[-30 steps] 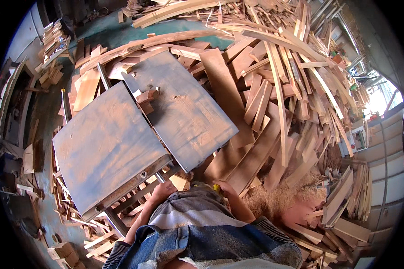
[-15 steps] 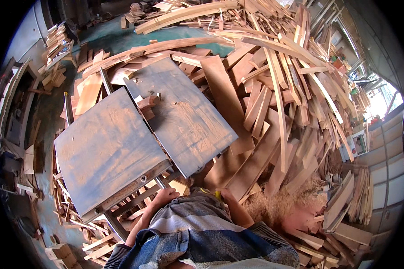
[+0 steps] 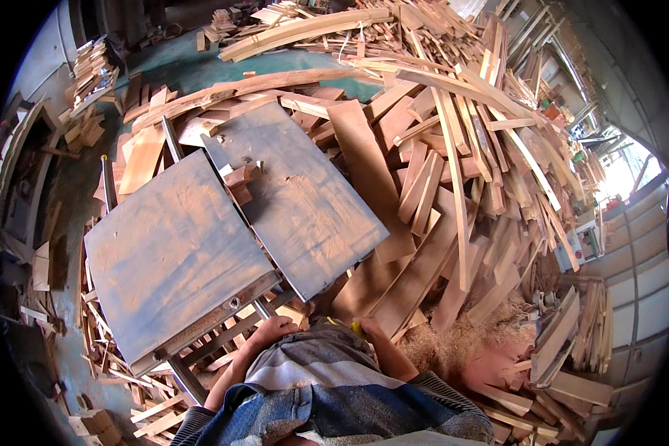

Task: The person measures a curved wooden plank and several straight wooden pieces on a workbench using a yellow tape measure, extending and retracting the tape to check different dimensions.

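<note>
At my waist, close to the front edge of the saw table, my left hand is curled closed; whatever its fingers hold, if anything, is hidden. My right hand is closed at the other side of my waist, against a small yellow strip-like thing. Part of that strip shows between the hands, along the dark cloth of my clothing. Beyond them lie the two grey metal tabletops, dusted with sawdust and split by a narrow gap. A few wood offcuts rest beside the gap.
A long brown board leans beside the right tabletop. Planks and strips are heaped from there to the far right. Sawdust covers the ground at my right. Metal rails stick out under the left tabletop.
The whole view has shifted slightly, so the table and wood sit a little further left. Both hands stay at my waist; the right has edged slightly left.
</note>
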The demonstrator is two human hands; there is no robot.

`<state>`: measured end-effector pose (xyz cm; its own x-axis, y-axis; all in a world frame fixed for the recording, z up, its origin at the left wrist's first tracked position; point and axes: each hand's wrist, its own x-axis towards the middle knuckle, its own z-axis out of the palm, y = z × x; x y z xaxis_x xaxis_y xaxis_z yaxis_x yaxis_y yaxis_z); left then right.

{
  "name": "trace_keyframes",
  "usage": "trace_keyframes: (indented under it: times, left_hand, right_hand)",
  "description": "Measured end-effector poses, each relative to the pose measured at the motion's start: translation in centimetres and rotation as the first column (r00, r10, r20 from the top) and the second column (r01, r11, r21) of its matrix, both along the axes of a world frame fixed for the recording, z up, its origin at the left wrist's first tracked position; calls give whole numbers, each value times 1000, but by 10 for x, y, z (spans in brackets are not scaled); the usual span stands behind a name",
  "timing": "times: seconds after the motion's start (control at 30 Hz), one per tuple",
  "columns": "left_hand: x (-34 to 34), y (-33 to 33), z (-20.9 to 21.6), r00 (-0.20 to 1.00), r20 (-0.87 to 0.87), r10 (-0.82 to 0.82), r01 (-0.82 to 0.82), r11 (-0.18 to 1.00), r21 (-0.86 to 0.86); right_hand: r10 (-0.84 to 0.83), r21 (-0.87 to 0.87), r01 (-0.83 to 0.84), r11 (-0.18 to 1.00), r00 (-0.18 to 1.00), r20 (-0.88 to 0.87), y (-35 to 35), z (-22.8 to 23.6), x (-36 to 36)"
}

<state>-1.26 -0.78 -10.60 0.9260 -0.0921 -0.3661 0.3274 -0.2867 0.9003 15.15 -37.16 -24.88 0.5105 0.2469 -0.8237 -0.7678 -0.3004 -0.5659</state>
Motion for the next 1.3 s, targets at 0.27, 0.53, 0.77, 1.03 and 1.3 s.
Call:
trace_keyframes:
  times: [0.27, 0.53, 0.77, 1.03, 1.3]
  left_hand:
    - [21, -9, 35, 995, 54, -78, 84, 991, -106]
    - [97, -51, 75, 879, 304, -367, 371, 927, 45]
    - [204, -111, 36, 894, 96, -439, 365, 833, 416]
    - [364, -104, 12, 996, -37, -87, 82, 609, 789]
    - [459, -81, -12, 986, 77, -151, 5, 482, 876]
  right_hand:
    - [-256, -206, 287, 935, 952, 167, -20, 2, 4]
    - [-432, -130, 495, 859, 837, 334, -39, 99, 104]
    - [-570, 116, 577, 809, 718, 399, -37, 199, 265]
    - [-495, 293, 400, 869, 719, 488, -8, 206, 517]
    - [-450, 557, 257, 789, 861, 240, 21, 164, 668]
